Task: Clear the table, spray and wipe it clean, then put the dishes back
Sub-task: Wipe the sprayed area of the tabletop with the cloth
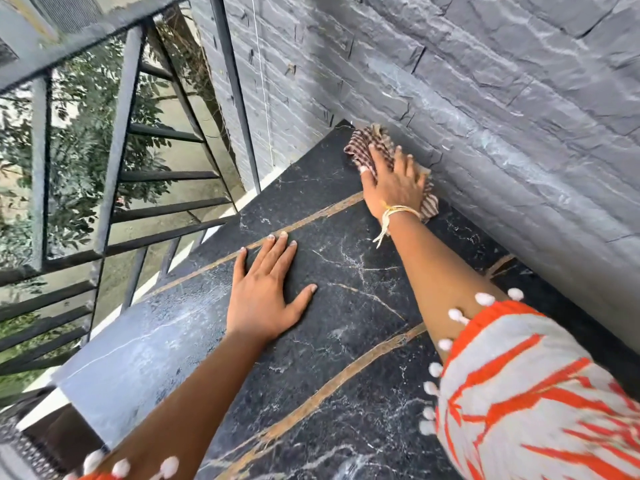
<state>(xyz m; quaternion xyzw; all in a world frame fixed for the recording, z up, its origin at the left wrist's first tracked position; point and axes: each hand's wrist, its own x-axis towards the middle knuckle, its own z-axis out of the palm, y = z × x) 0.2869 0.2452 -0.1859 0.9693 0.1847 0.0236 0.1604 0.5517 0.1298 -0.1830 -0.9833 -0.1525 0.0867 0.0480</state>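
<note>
The black marble table (346,306) with gold veins fills the middle of the view, its top bare of dishes. My right hand (391,181) lies flat, fingers straight, pressing a brown checked cloth (367,143) onto the far corner of the table, right against the stone wall. My left hand (266,289) rests palm down with spread fingers on the table's middle. The left part of the tabletop shines as if wet. No dishes or spray bottle are in view.
A grey stone wall (485,98) runs along the table's right and far sides. A black metal railing (114,168) stands to the left, with greenery beyond it. The table's left edge (138,306) drops off beside the railing.
</note>
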